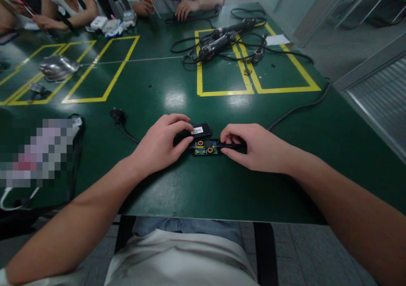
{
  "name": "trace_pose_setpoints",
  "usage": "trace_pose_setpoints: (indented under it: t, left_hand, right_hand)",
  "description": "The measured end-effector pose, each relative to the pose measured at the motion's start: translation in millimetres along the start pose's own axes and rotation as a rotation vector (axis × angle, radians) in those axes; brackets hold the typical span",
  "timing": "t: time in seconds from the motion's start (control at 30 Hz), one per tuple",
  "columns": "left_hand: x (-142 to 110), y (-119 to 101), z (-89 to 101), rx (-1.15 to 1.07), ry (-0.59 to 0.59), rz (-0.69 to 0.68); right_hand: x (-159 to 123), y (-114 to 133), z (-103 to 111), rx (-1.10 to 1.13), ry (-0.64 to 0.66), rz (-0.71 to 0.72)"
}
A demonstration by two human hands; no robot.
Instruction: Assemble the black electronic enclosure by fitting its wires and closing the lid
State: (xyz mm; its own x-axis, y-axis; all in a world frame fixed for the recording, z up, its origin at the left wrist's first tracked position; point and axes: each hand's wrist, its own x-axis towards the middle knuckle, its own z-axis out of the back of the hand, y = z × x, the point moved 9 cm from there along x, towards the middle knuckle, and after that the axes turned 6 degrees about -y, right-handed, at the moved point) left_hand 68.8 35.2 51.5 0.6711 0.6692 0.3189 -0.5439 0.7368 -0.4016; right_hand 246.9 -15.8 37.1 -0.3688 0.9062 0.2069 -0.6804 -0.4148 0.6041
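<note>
Near the front of the table lies an open black case [207,151] with a green circuit board, copper coils and coloured wires inside. Just behind it is a black ribbed cover [206,130] with a white barcode label. My left hand [163,144] curls around the cover's left end, thumb and fingers on either side; its thumb is close to the open case. My right hand [253,146] pinches the black cable [236,145] where it meets the case's right end. The fingertips there partly hide the wires.
A plug [118,116] on a cable lies left of my left hand. Electric screwdrivers [218,45] with tangled cords rest at the back right, near a white paper [278,39]. A shiny metal piece [58,68] sits back left. A pixelated object [38,155] lies at left. People sit across the table.
</note>
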Motion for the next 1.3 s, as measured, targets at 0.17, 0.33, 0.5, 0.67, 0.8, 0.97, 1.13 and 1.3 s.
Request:
trace_pose_setpoints:
  t: [0.17, 0.33, 0.5, 0.67, 0.8, 0.97, 1.13, 1.3]
  left_hand:
    - [-7, -15, -3.5, -0.048, 0.169, -0.112]
    - [-7, -19, -6.3, -0.075, 0.196, -0.122]
    - [-5, -23, 5.0, -0.122, 0.115, -0.124]
    - [-7, -22, 0.0, -0.126, 0.173, -0.125]
    - [-6, -20, -3.1, -0.073, 0.165, -0.149]
    - [-7, -17, -5.5, -0.063, 0.192, -0.119]
    - [-6, -19, 0.5, -0.076, 0.16, -0.121]
    - [-6, -18, -1.8, -0.118, 0.18, -0.137]
  right_hand:
    - [1, -1, -2, -0.001, 0.004, -0.017]
    - [0, 0, -2, -0.016, -0.028, -0.002]
    - [-2, 8, 7, 0.003, -0.093, 0.046]
    - [-2, 8, 8, 0.015, -0.063, 0.037]
    - [-1, 4, 5, 0.004, -0.026, 0.012]
    - [-1, 4, 5, 0.022, -0.037, 0.016]
    - [-2, 5, 9, 0.03, -0.076, 0.033]
    - [-2, 2, 6, 0.02, -0.032, 0.007]
